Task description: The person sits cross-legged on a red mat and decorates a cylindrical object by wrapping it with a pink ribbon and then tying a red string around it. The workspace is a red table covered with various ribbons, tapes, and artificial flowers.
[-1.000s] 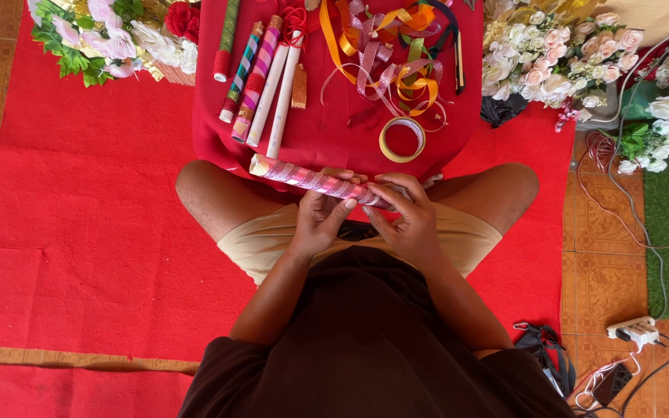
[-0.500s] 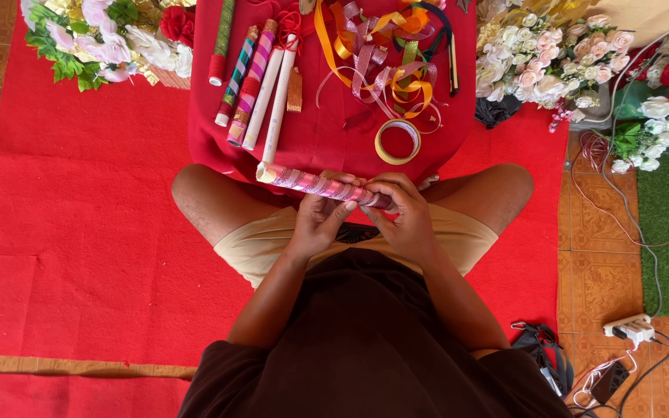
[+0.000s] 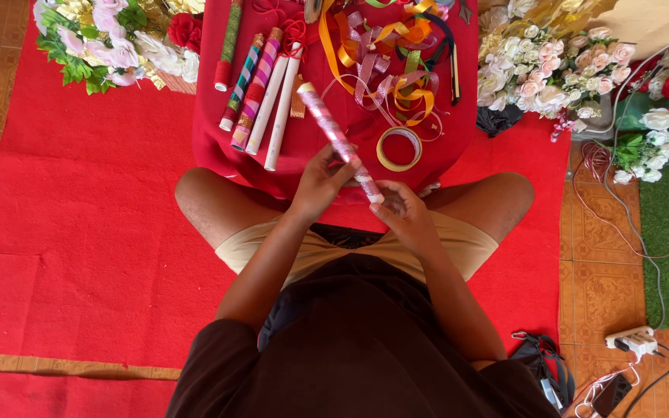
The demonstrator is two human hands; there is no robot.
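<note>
A slim tube wrapped in pink and silver ribbon (image 3: 333, 131) points away from me, up and to the left. My left hand (image 3: 317, 186) grips it around the middle. My right hand (image 3: 406, 215) closes around its near end, just above my lap. I sit cross-legged on a red mat (image 3: 87, 232), in front of a low table under a red cloth (image 3: 334, 155).
On the red cloth lie several ribbon-wrapped tubes (image 3: 261, 89), a tangle of loose ribbons (image 3: 385, 58) and a roll of tape (image 3: 399, 149). Artificial flower bunches sit at the upper left (image 3: 118, 39) and upper right (image 3: 551, 70). A power strip and cables (image 3: 632, 340) lie at the right.
The tube lay almost crosswise in front of me. It has swung round and its far end now points away over the table, with my left hand moved up its length.
</note>
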